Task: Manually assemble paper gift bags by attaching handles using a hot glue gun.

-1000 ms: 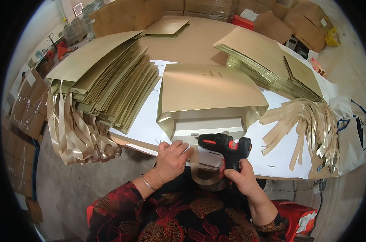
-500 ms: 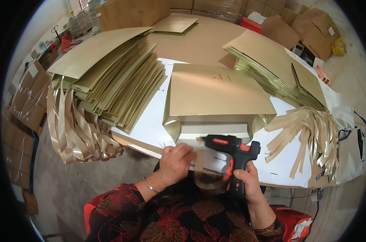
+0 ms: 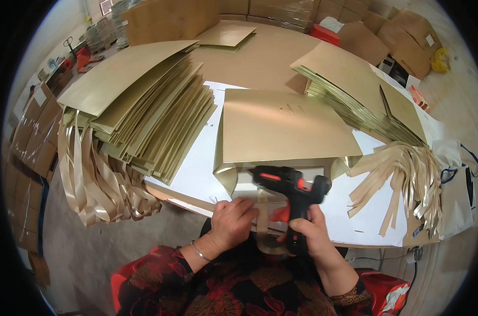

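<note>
My right hand (image 3: 313,234) grips a black and red glue gun (image 3: 290,185), its nozzle pointing left over the open end of a flat gold paper bag (image 3: 284,126). My left hand (image 3: 232,220) presses a gold ribbon (image 3: 261,218) down at the table's near edge, just left of the gun. The ribbon loops down toward my lap between both hands. The bag lies on a white table sheet (image 3: 197,168).
A tall fanned stack of gold bags (image 3: 144,105) with hanging ribbon handles (image 3: 91,179) fills the left. Another gold stack (image 3: 355,89) lies at the right, loose ribbons (image 3: 407,179) beside it. Cardboard boxes (image 3: 407,31) stand behind, more boxes (image 3: 31,131) at far left.
The glue gun has swung left and tilted over the bag's open end. My left hand stays on the ribbon near the table edge.
</note>
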Tool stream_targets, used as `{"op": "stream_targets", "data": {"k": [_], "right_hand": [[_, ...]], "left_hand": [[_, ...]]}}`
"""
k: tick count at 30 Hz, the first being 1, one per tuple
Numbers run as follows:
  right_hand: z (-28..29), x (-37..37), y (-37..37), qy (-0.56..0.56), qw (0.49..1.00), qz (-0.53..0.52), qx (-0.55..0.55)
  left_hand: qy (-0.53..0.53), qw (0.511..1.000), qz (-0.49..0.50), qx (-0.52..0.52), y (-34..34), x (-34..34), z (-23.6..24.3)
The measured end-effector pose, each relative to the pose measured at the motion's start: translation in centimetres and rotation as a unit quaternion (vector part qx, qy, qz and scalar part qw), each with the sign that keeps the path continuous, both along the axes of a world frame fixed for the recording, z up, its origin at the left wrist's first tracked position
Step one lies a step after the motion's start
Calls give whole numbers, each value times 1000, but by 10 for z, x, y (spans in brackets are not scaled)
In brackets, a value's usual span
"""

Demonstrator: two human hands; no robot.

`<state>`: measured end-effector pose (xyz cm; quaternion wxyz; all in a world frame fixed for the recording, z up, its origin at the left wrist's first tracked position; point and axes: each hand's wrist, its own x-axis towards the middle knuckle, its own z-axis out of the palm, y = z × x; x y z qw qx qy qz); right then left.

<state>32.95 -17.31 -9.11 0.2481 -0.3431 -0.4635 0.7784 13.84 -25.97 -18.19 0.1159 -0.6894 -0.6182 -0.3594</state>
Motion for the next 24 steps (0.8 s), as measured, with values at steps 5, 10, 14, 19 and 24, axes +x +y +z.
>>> {"op": "stream_targets", "data": {"k": [5,10,14,19,24], "right_hand": [[-35,-26,4,18,997,25,70],[-26,-16,-1,-65,994,-2,84],[-24,17,1,-62,986,-74,137],[-18,60,6,-257,924,-104,262],[-7,63,4,-475,753,-3,456]], "left_hand": [[3,1000,1,6,1,-1,-2],[-8,1000,-9,-5,0,-3,0],[-14,1000,-15,2,1,-3,-2],[-33,999,-16,9,1,-1,2],[-104,994,-38,-19,0,0,5]]}}
